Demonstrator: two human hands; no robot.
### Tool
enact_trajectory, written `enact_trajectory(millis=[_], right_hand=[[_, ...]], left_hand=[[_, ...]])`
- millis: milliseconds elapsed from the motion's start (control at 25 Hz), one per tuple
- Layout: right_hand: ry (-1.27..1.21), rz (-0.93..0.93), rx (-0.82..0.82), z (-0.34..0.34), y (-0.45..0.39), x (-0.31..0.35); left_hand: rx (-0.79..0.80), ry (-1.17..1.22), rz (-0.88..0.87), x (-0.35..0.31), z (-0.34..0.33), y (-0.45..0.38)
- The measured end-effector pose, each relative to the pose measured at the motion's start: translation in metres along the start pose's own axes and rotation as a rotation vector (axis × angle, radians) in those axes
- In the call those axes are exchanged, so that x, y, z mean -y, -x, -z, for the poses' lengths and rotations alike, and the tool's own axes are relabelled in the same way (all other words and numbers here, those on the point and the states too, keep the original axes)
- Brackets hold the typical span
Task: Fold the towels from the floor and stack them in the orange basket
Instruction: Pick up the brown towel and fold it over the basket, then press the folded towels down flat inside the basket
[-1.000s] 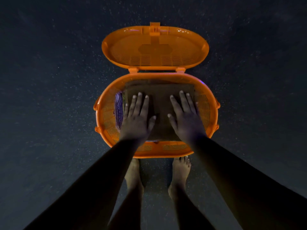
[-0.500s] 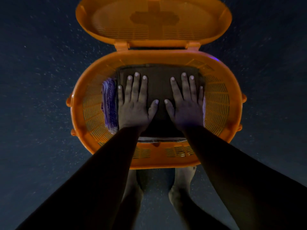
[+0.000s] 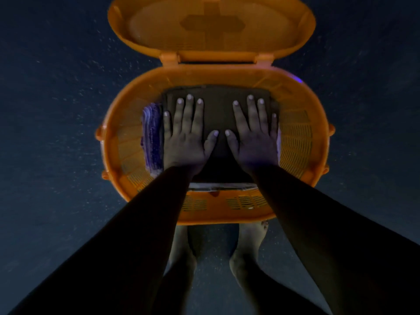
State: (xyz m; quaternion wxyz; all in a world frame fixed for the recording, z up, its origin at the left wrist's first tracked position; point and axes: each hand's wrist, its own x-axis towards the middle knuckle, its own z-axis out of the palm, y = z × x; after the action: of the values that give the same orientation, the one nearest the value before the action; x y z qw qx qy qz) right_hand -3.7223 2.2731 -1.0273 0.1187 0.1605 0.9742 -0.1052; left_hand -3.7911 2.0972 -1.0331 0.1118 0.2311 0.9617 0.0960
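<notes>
So the orange basket [image 3: 302, 142] sits dead center on a dark speckled floor [image 3: 50, 114], an oval tub with slotted sides. Its hinged lid [image 3: 211, 28] is flipped open toward 12 o'clock, with a darker cross-shaped panel in the middle of it.

Inside the basket is a stack of folded towels. The top one is a dark brown towel [image 3: 218, 110], folded into a neat flat rectangle, edges pretty square, and it fills most of the middle of the tub. It looks smooth, no obvious wrinkles, though the lighting is really dim, so take the color with a grain of salt. At 9 o'clock a purple towel [image 3: 151, 137] sticks out from under it, and you can see its layered folded edges stacked up. At 6 o'clock a pale folded edge [image 3: 222, 187] peeks out beneath the brown one, just inside the near wall.

Both hands lie flat on the brown towel, palms down. The left hand [image 3: 185, 137] has straight fingers, slightly spread, thumb angled toward the middle. The right hand [image 3: 254, 137] mirrors it, fingers straight and a bit fanned. The thumbs nearly meet but stay apart. Nothing is gripped, just pressing down.

Dark sleeves [image 3: 141, 235] run back toward 6 o'clock, and bare feet [image 3: 247, 251] stand on the floor just behind the basket.
</notes>
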Motion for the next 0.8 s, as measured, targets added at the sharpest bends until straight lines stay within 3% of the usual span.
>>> enact_trajectory(millis=[200, 400, 560, 800], right_hand=[[-0.016, -0.045, 0.303, 0.092, 0.022, 0.018], [-0.060, -0.054, 0.462, 0.249, 0.083, 0.072], [-0.093, 0.023, 0.505, 0.380, 0.147, 0.116], [-0.017, 0.287, 0.482, 0.523, 0.225, 0.173]], left_hand=[[0.324, 0.057, 0.093, -0.008, 0.099, 0.027], [0.514, 0.057, 0.188, -0.026, 0.258, 0.092], [0.526, 0.083, 0.322, -0.052, 0.401, 0.166], [0.361, 0.224, 0.664, -0.099, 0.564, 0.297]])
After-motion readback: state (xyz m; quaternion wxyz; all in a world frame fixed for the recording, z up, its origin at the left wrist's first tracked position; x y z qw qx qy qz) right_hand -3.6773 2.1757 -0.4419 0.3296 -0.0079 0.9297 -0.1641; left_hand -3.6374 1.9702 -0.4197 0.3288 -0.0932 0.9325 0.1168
